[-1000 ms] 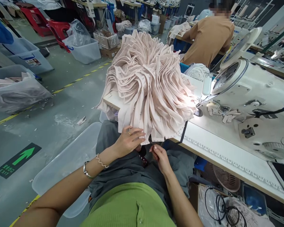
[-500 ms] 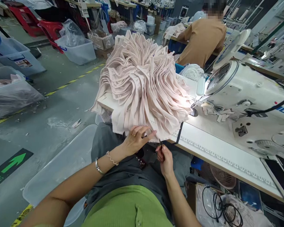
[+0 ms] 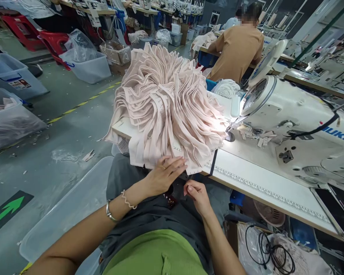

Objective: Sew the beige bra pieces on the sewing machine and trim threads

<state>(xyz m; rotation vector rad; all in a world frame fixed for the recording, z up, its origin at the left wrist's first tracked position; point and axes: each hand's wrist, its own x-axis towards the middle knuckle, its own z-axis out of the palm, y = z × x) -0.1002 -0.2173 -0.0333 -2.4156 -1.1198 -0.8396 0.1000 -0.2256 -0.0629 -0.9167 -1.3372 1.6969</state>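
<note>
I have the left hand [image 3: 162, 176] on the front hem of a heap of pale pink fabric pieces [image 3: 160, 103]; its fingers lie side by side across the cloth, but I cannot tell whether the hidden thumb pinches it from below. The heap fans over the near left end of the worktop [image 3: 246, 173], its front hanging past the edge. I see the right hand [image 3: 197, 194] just below that hem, fingers curled in toward the thumb; whether anything is clamped between them I cannot tell. Right of the heap stands a white sewing machine [image 3: 301, 103], its lamp lighting the nearest folds, with small fabric scraps [image 3: 265, 138] beneath its arm.
</note>
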